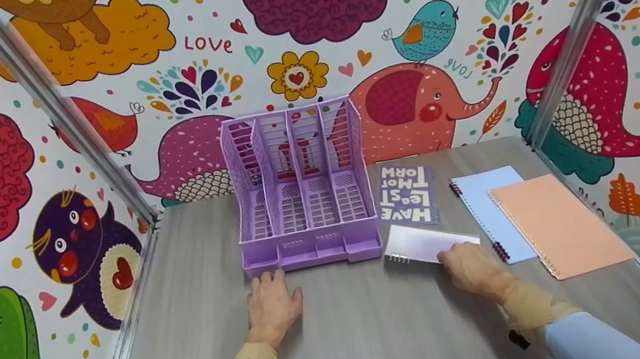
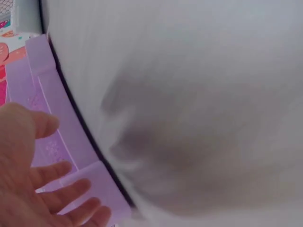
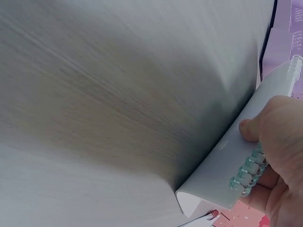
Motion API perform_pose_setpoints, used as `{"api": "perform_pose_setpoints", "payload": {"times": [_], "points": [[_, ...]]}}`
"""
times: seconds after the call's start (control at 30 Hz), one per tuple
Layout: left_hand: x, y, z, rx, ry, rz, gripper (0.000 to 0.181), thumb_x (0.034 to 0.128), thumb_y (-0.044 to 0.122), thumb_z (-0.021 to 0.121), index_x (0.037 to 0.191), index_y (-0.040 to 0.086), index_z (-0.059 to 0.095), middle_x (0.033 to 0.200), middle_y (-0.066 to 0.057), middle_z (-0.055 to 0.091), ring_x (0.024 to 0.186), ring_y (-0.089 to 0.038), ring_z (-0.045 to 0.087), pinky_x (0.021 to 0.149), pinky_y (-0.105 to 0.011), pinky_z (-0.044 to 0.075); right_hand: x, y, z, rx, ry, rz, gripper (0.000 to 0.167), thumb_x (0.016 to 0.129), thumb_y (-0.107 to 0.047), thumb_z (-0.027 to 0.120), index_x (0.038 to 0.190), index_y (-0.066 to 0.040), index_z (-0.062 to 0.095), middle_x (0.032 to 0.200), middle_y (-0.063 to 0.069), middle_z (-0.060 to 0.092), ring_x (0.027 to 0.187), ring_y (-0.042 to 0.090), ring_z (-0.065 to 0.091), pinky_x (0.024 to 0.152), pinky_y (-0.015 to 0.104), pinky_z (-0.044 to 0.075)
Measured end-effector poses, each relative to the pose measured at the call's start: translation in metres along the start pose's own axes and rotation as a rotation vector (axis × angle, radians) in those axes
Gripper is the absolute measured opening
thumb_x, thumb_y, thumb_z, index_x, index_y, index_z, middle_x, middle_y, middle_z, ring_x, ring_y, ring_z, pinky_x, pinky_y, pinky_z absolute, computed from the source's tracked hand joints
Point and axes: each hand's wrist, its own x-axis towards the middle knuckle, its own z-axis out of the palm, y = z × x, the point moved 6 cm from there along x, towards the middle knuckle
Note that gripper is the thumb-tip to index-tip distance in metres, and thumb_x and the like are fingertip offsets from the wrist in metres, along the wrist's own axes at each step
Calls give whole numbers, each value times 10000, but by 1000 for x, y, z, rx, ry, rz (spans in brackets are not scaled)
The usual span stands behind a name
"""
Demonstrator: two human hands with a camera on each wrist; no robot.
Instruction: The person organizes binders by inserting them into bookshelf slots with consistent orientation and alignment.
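Observation:
A purple desk file rack [image 1: 310,239] with upright dividers stands at the back of the table. At its front left edge is my left hand [image 1: 272,306], its fingers extended and holding nothing; the left wrist view shows the fingers [image 2: 71,196] spread beside the rack's front face. To the right of the rack, my right hand [image 1: 479,273] pinches a pale, whitish-lilac spiral notebook [image 1: 423,240] by its near right part. In the right wrist view the thumb presses on the cover of this notebook [image 3: 222,165], close to a clear greenish coil, and the cover looks bowed.
A purple notebook with white lettering [image 1: 405,195] lies right of the rack. Farther right, a peach spiral notebook [image 1: 561,224] partly overlaps a light blue one [image 1: 490,197]. Metal posts [image 1: 584,22] and patterned walls bound the grey table [image 1: 202,326].

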Motion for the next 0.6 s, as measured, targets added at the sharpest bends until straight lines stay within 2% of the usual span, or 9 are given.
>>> {"api": "perform_pose_setpoints", "payload": {"times": [0.2, 0.3, 0.37, 0.47, 0.6], "points": [[13, -4, -12, -35, 63, -24, 409, 943, 285, 836, 1202, -3, 704, 1221, -267, 715, 1186, -481, 650, 954, -669, 610, 0, -1, -1, 1, 26, -21, 116, 967, -8, 719, 897, -88, 675, 751, 112, 702, 614, 221, 571, 557, 459, 546], [21, -7, -18, -63, 92, -44, 443, 954, 298, 826, 1248, -6, 694, 1250, -281, 698, 1191, -485, 644, 956, -675, 605, 0, -2, -1, -9, 41, -32, 133, 943, 1, 735, 856, -80, 675, 720, 114, 697, 599, 223, 592, 532, 466, 546], [27, -10, -23, -93, 113, -66, 518, 962, 306, 821, 1336, -21, 674, 1303, -300, 682, 1208, -500, 640, 974, -684, 600, 1, -2, -2, -17, 51, -36, 132, 927, 7, 743, 839, -72, 685, 713, 123, 708, 592, 231, 614, 524, 474, 554], [37, -18, -26, -160, 110, -135, 654, 978, 337, 806, 1479, -28, 595, 1416, -329, 630, 1285, -534, 623, 1049, -692, 579, 1, -2, -2, -10, 60, -40, 128, 916, 14, 749, 825, -67, 706, 716, 135, 729, 588, 240, 633, 522, 481, 563], [50, -35, -24, -302, 73, -268, 852, 1002, 377, 764, 1650, -39, 400, 1547, -378, 526, 1414, -593, 570, 1184, -693, 509, 2, -2, 0, 21, 48, -32, 119, 916, 7, 754, 832, -71, 723, 742, 136, 753, 600, 243, 644, 541, 474, 570]]}}
